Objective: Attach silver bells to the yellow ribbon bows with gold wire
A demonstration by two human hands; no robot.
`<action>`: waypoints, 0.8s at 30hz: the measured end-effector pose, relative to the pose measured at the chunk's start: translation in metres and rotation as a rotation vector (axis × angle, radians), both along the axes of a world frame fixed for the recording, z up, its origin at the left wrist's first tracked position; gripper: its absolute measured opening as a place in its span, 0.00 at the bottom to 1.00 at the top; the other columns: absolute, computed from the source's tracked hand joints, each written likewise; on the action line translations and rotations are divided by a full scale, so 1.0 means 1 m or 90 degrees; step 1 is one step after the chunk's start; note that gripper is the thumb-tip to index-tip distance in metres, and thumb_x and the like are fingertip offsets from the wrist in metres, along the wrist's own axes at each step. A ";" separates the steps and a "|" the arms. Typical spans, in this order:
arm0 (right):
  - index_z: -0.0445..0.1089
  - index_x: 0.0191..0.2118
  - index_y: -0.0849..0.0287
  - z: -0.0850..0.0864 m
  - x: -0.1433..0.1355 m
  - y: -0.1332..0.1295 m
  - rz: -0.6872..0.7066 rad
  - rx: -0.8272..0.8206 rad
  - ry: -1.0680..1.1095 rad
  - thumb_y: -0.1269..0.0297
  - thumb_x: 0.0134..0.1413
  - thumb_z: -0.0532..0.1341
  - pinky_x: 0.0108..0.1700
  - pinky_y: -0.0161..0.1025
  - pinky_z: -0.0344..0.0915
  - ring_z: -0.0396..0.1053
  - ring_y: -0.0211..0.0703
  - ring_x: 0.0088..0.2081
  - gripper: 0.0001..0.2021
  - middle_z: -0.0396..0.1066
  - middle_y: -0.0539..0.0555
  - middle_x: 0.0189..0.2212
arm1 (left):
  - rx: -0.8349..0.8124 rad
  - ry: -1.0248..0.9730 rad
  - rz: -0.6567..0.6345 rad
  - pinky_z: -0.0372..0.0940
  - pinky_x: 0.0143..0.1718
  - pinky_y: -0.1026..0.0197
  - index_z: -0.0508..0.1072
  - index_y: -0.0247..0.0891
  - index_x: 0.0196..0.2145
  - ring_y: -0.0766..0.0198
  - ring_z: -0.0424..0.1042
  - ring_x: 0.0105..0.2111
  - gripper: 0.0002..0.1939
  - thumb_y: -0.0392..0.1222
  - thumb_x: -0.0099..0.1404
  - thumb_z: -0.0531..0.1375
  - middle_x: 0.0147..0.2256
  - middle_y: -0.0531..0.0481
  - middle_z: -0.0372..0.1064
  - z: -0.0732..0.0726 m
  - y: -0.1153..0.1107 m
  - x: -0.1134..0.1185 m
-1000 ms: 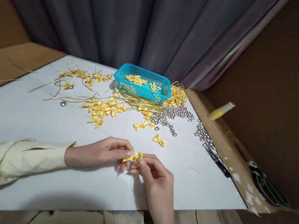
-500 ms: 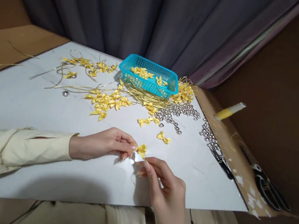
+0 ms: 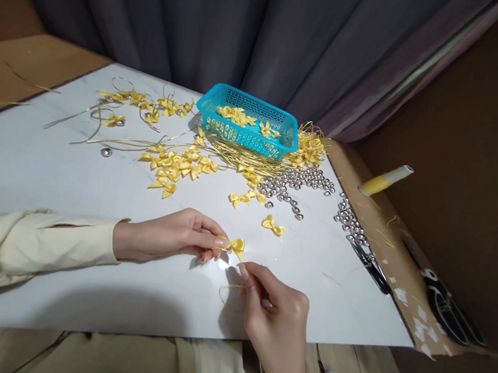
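Between thumb and fingers, my left hand [image 3: 181, 236] pinches a yellow ribbon bow [image 3: 238, 246] above the white board; part of the bow is hidden by the fingertips. My right hand [image 3: 278, 308], just right of and below it, is closed on a thin gold cord [image 3: 222, 290] that runs from the bow and curls beneath the fingers. A single loose bow [image 3: 274, 226] lies beyond my hands. Farther back are a heap of yellow bows [image 3: 180, 164], a bundle of gold cords [image 3: 245, 156] and many small silver gems [image 3: 296, 182].
A blue basket [image 3: 245, 136] holding yellow bows stands at the back. Bows with cords and gems [image 3: 146, 104] lie back left. Black tweezers [image 3: 369, 264] rest near the board's right edge, with black scissors [image 3: 453, 315] and a yellow-white tube [image 3: 385, 180] farther right.
My right hand has shifted slightly, its fingers now closer together on the cord, and more of the cord's loop shows. The camera view has moved a little. My left hand still pinches the bow.
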State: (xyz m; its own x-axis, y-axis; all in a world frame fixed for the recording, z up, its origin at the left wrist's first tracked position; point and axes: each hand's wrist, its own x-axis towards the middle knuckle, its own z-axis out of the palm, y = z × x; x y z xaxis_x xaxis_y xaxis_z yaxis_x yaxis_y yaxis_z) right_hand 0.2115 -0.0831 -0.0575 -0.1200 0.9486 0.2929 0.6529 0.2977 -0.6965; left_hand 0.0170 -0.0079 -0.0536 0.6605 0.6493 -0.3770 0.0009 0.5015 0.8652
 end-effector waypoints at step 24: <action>0.70 0.26 0.62 0.000 -0.003 0.000 0.015 0.039 -0.040 0.74 0.56 0.52 0.18 0.28 0.52 0.50 0.31 0.16 0.12 0.57 0.45 0.14 | 0.019 0.021 -0.002 0.55 0.26 0.65 0.76 0.32 0.30 0.70 0.60 0.23 0.08 0.41 0.61 0.63 0.21 0.54 0.65 0.000 0.000 -0.001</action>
State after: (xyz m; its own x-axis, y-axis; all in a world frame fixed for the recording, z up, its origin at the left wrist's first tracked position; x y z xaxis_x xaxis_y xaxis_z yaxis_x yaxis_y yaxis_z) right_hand 0.2083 -0.0829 -0.0575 -0.1613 0.9260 0.3413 0.6868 0.3537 -0.6349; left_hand 0.0161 -0.0078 -0.0539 0.6503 0.6583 -0.3793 0.0307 0.4760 0.8789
